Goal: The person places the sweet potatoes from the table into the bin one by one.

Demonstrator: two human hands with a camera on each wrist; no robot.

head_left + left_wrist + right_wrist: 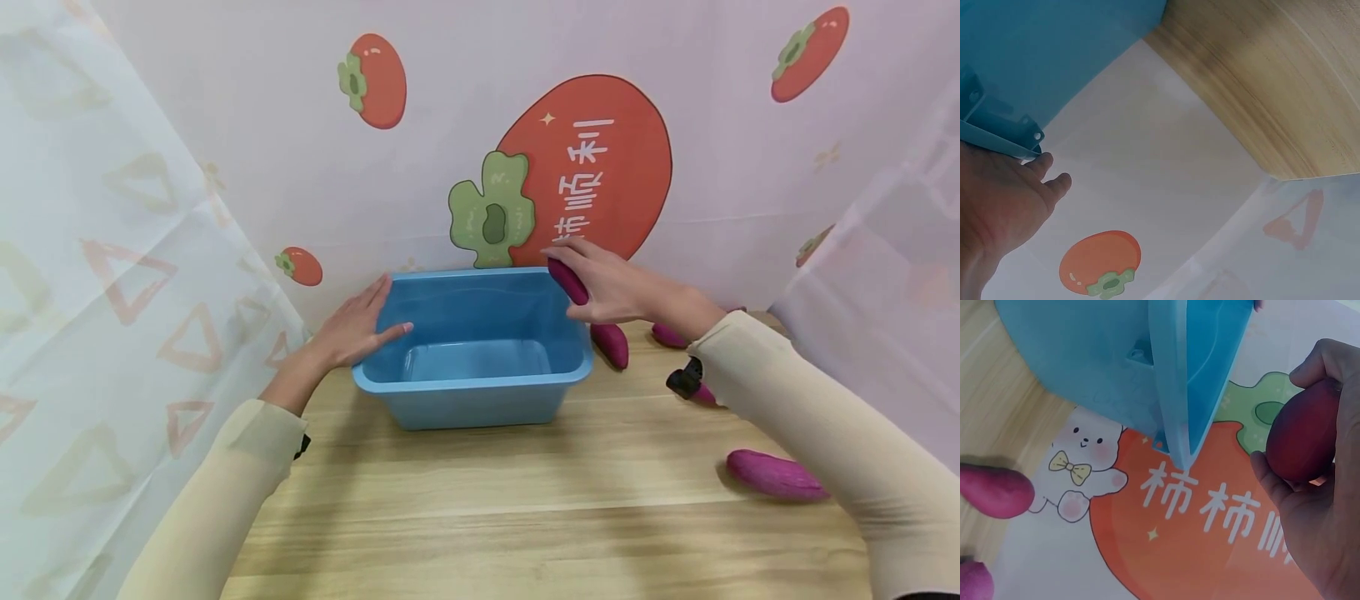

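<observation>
A light-blue plastic basin (472,408) stands on the wooden table against the back wall. My left hand (356,329) rests on its left rim, fingers fairly straight and thumb reaching over the inside. From the left wrist view, part of that hand (1004,206) shows by the rim's underside. Above the basin's right rim, my right hand (611,283) grips a purple sweet potato (567,282). The right wrist view has this sweet potato (1304,434) between thumb and fingers, apart from the basin. The basin's visible floor holds nothing.
On the table right of the basin lie several more purple sweet potatoes, one close beside it (611,346) and one nearer the front (776,475). The right forearm partly covers some. White printed sheets (247,125) hang at the back and both sides.
</observation>
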